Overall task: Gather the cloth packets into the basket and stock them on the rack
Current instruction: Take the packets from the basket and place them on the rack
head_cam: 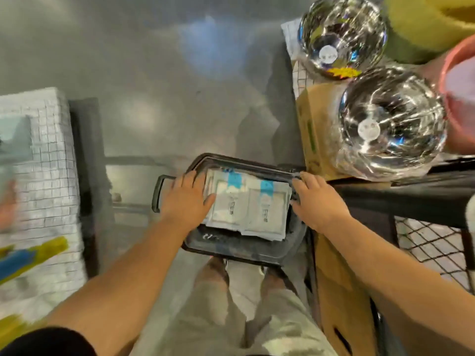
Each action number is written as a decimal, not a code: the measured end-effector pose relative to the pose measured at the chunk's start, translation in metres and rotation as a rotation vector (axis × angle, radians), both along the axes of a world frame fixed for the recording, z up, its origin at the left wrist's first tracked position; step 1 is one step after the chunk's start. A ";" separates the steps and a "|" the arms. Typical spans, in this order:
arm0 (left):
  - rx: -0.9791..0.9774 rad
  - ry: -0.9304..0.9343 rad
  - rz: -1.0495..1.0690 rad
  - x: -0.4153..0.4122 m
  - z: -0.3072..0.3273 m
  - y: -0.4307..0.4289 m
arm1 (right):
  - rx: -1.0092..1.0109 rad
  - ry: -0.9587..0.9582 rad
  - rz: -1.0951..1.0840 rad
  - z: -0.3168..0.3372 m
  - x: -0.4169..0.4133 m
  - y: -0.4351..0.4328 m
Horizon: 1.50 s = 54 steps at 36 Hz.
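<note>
A grey, glossy floor (154, 73) fills the far half of the view, seen from above. At the left edge stands a tall white stack (51, 176) under a wire grid, blurred, with yellow and blue marks near its lower end. On the right, a black rack (411, 196) carries a cardboard box (316, 124) and two shiny steel bowls wrapped in clear film, one near (393, 124) and one farther away (341, 34).

In the middle, just left of the rack, sits a dark plastic basket (231, 249) with its handle (156, 194) folded out to the left. Inside it lie white cloth packets (246, 204) with blue tabs, two side by side on top.

The left hand (187, 199) lies flat with fingers together over the basket's left rim, its thumb touching the left packet. The right hand (318, 199) rests on the right rim, thumb pointing inward; whether it grips the rim cannot be told.
</note>
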<state>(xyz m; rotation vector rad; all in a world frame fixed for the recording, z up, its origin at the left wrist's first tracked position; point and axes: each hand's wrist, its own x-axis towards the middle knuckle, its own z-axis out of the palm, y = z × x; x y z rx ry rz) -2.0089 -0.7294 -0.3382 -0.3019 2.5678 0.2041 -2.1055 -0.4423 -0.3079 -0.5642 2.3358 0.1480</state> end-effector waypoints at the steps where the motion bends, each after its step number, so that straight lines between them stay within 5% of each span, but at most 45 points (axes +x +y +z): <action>1: 0.001 -0.022 0.008 0.002 -0.018 0.000 | 0.021 -0.033 -0.010 -0.019 0.004 -0.002; 18: 0.052 -0.193 0.080 0.061 -0.306 0.030 | 0.119 -0.226 -0.097 -0.318 0.067 0.026; 25: 0.004 -0.066 0.270 0.063 -0.349 0.049 | 0.066 -0.127 -0.609 -0.367 0.096 0.022; 29: 0.060 -0.031 0.598 0.051 -0.357 0.053 | 0.032 -0.061 -0.819 -0.377 0.099 0.027; 33: 0.254 -0.012 0.947 0.040 -0.349 0.054 | -0.084 -0.014 -0.947 -0.373 0.094 0.038; 42: 0.322 0.063 0.715 0.061 -0.274 0.041 | -0.334 -0.093 -1.071 -0.308 0.085 0.052; 47: 0.311 0.069 0.710 0.066 -0.200 0.039 | -0.494 -0.233 -1.231 -0.216 0.084 0.051; 54: 0.451 0.113 0.781 0.052 -0.073 0.042 | -0.657 -0.186 -1.225 -0.069 0.077 0.047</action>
